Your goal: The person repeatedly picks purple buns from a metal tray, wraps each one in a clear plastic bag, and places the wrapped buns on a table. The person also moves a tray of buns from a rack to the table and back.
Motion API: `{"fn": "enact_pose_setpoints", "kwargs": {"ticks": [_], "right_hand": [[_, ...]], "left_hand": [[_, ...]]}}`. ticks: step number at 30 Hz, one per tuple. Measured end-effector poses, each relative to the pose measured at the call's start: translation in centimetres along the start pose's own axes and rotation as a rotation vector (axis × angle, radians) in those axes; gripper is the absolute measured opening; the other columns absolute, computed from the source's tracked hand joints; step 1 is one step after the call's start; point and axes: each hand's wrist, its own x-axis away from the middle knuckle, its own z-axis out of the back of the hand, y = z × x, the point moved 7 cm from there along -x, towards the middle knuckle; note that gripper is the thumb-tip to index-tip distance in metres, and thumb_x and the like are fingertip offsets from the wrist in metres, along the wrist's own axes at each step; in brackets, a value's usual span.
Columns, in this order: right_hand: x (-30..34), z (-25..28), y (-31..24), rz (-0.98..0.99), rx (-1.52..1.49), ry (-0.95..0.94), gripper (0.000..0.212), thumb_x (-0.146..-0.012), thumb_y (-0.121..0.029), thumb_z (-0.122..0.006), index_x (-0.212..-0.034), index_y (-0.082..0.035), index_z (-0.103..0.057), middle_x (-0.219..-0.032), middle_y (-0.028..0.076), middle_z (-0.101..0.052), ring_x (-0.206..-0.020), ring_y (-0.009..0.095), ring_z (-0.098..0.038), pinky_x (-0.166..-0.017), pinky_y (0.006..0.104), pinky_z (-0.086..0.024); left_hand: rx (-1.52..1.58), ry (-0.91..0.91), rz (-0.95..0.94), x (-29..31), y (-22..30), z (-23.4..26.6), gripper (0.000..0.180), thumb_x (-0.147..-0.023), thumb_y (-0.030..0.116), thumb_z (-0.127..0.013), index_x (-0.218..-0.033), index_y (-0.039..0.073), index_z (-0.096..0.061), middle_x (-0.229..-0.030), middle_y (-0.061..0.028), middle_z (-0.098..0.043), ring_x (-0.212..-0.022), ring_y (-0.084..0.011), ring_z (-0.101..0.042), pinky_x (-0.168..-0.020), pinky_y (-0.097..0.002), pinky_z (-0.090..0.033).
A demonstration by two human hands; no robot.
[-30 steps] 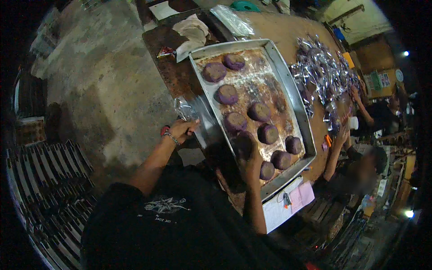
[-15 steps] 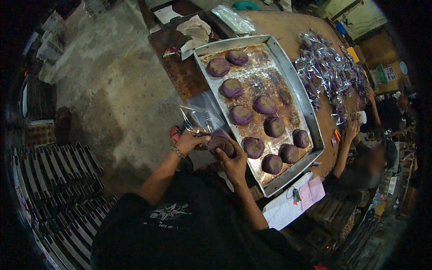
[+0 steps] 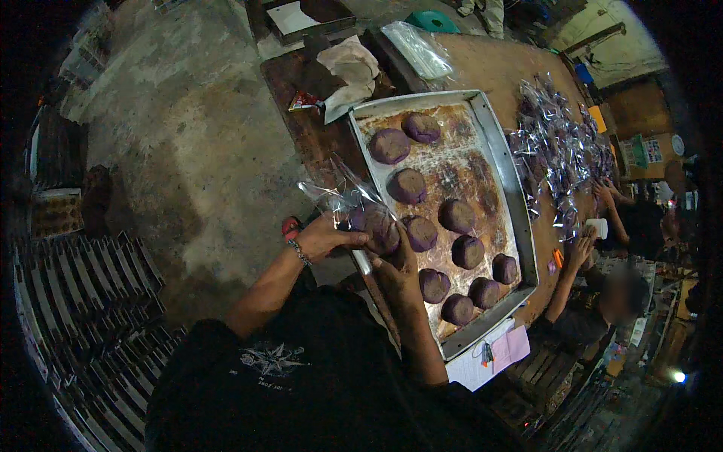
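Note:
At the near left side of a metal baking tray (image 3: 506, 143), both hands are closed around a clear plastic bag (image 3: 335, 194) and a purple bun (image 3: 381, 228). My left hand (image 3: 322, 236) grips the bag, its thumb pointing toward the bun. The fingers of my right hand (image 3: 399, 275) press against the bun from the right. Shiny film seems to lie over part of the bun; how far inside the bag it sits is hard to tell. Several more purple buns with brown tops, such as one bun (image 3: 390, 145), lie loose on the tray.
Beyond the tray, many bagged buns (image 3: 557, 143) are piled on the table. Flat plastic bags (image 3: 418, 49) and a crumpled cloth (image 3: 352, 64) lie at the far end. Papers (image 3: 482, 361) with pens sit by the tray's near edge. Co-workers' hands (image 3: 580, 248) are at the right.
The bun has moved up and into or against the bag, with film now seeming to cover part of it. My right hand has shifted slightly right. The view has shifted a little.

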Motion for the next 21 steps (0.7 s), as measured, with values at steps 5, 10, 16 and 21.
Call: {"fn": "enact_pose_setpoints", "kwargs": {"ticks": [5,10,16,21], "right_hand": [[-2.4,-2.0,-0.9,0.005,0.058,-0.033,0.082,-0.075,-0.020,-0.070,-0.140,-0.001,-0.025,-0.137,0.017,-0.038,-0.122,0.029,-0.045,-0.104,0.0398,-0.034],[-5.1,-3.4,-2.9,0.125,0.231,0.048,0.058,-0.092,-0.028,-0.052,-0.140,-0.004,-0.031,-0.136,0.016,-0.041,-0.122,0.027,-0.044,-0.103,0.0362,-0.032],[-7.0,4.9,-16.1,0.257,0.990,0.127,0.033,-0.097,-0.027,-0.042,-0.121,-0.009,-0.055,-0.108,0.011,-0.061,-0.100,0.026,-0.056,-0.085,0.0353,-0.043],[-16.3,17.6,-24.6,0.543,0.361,0.573,0.045,-0.082,-0.019,-0.053,-0.125,-0.005,-0.049,-0.112,0.018,-0.057,-0.105,0.032,-0.053,-0.089,0.0373,-0.042]], "left_hand": [[0.152,-0.026,0.025,-2.3,2.1,0.6,0.038,-0.079,0.005,-0.069,-0.114,0.003,-0.056,-0.104,-0.0057,-0.063,-0.095,-0.0170,-0.061,-0.085,-0.0326,-0.050],[-0.041,-0.192,0.136,-3.6,-0.5,-1.2,0.037,-0.081,0.011,-0.069,-0.115,0.006,-0.057,-0.105,-0.0045,-0.063,-0.094,-0.0165,-0.061,-0.085,-0.0321,-0.050],[-0.917,-0.079,0.330,-3.7,-5.6,4.2,0.036,-0.074,0.038,-0.070,-0.089,0.006,-0.070,-0.084,-0.0120,-0.069,-0.079,-0.0255,-0.066,-0.077,-0.0358,-0.052],[-1.238,0.284,0.198,-5.3,-8.4,7.1,0.037,-0.065,0.037,-0.070,-0.075,0.002,-0.068,-0.077,-0.0218,-0.065,-0.074,-0.0383,-0.063,-0.071,-0.0446,-0.051]]}}
